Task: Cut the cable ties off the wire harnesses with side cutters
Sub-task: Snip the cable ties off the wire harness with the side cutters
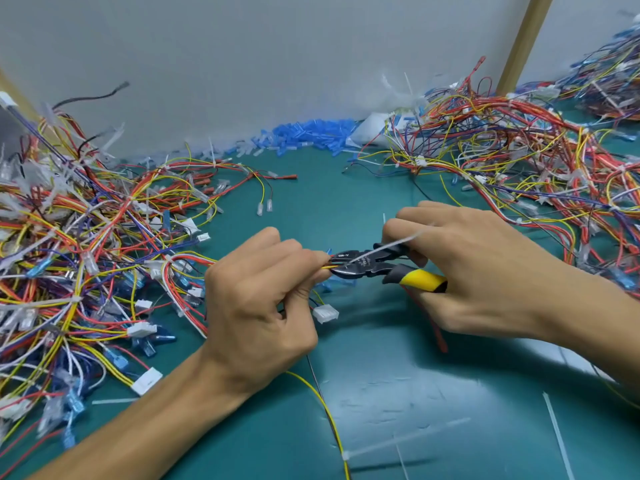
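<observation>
Two hands meet over the mat (398, 375). The left hand (256, 306) pinches a harness (183, 263) between thumb and curled fingers. The right hand (485, 268) grips the cutters (367, 265) by their yellow handles. The jaws, nearly closed, sit against the pinched wires, just beside the left fingertips. A white tie (394, 243) slants across the cutter head toward the right fingers.

On the mat (415, 375), a left harness pile (86, 254) and right harness pile (519, 150) flank the side cutters (363, 265) at centre; loose sleeves (311, 131) lie behind, along the wall (242, 64).
</observation>
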`<state>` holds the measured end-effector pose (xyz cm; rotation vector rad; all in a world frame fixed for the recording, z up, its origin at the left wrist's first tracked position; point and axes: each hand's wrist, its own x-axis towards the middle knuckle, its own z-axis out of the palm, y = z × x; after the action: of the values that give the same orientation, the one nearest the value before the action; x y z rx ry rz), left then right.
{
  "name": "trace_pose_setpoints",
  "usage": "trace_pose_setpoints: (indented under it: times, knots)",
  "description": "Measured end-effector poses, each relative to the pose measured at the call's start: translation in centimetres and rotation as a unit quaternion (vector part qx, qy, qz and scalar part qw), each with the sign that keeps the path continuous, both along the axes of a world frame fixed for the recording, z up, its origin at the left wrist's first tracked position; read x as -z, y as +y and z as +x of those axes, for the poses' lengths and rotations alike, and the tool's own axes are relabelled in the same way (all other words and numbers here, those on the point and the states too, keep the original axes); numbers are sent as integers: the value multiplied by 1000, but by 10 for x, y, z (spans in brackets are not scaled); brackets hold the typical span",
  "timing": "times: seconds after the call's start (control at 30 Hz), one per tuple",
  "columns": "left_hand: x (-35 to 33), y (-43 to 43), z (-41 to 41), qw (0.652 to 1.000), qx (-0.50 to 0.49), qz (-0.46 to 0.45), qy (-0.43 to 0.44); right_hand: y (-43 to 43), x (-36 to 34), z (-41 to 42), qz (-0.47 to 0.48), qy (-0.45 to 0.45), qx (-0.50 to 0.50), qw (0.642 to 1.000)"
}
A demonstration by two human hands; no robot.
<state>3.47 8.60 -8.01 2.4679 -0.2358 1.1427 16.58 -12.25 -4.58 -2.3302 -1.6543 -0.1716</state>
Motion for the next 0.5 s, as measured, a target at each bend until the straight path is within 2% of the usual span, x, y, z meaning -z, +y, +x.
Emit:
trace_pose_setpoints:
  times: [0.3, 0.5]
  knots:
    - [-1, -5, -3, 999, -7, -14, -33, 5, 5, -8, 32, 79, -40, 996]
    - [-1, -7, -3, 999, -4, -25, -38, 4, 9, -7, 42, 84, -46, 995]
